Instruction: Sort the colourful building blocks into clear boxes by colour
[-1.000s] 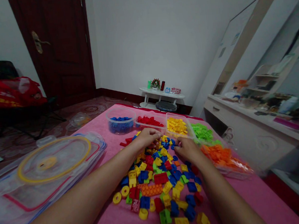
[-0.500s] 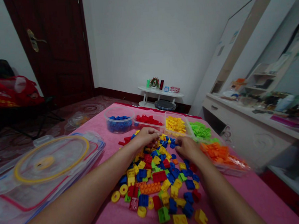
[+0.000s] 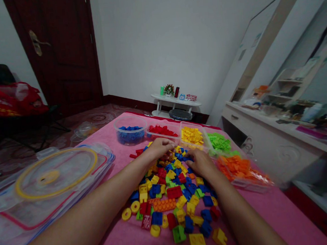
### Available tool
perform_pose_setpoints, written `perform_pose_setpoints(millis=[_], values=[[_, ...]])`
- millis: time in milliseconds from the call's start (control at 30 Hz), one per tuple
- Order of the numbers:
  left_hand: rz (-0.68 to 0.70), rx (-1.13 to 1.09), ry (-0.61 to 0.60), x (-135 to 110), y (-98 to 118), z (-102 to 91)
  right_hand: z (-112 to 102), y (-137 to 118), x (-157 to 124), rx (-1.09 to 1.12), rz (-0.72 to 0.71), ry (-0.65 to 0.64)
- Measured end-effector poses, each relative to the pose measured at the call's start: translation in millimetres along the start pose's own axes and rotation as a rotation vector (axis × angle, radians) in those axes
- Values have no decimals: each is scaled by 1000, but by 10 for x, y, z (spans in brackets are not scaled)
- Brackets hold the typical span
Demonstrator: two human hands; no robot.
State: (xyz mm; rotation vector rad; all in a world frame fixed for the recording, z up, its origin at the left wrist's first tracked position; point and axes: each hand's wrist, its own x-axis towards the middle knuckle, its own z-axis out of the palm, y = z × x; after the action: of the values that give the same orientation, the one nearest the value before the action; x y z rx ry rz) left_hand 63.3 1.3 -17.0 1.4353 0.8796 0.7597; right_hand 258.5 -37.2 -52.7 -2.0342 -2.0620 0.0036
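A mixed heap of toy building bricks in red, blue, yellow, green and orange lies on the pink cloth. Over the heap's far side is my left hand, its fingers curled together; whatever they hold is hidden. To its right, my right hand reaches low into the pile, thumb and fingers apart beside some blue bricks. Behind and right of the heap stand clear containers sorted by colour: blue bricks, red bricks, yellow bricks, green bricks and orange bricks.
Stacked clear lids, one with a yellow ring, lie at the left of the table. Beyond it are a low white shelf and a dark door. A white dresser stands at the right.
My right hand has moved slightly left, closer to my left hand, and its fingers are among the blue bricks. My left hand has hardly moved.
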Motion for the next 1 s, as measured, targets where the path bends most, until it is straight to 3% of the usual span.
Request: perform_pose_setpoints(millis=[267,433,533,700,767,867,933,1000], values=[[7,-20,-11,14,-23,-5,19,-120,-41,-94,-31,1],[-5,-47,-35,34,-52,15,-74,-84,-3,7,-62,18],[-31,-160,-35,41,-55,20,-232,-156,1,141,-55,133],[-270,-633,-285,55,-17,-17,-421,-514,-64,417,-213,393],[-364,-787,-318,69,-16,-30,-452,-608,-94,455,-242,459],[-415,-870,-295,94,-22,-51,-490,-614,-119,502,-227,527],[-363,-879,-238,123,10,-99,-510,-570,-125,531,-213,538],[-239,-805,-71,181,100,-203,-523,-528,-127,544,-205,539]])
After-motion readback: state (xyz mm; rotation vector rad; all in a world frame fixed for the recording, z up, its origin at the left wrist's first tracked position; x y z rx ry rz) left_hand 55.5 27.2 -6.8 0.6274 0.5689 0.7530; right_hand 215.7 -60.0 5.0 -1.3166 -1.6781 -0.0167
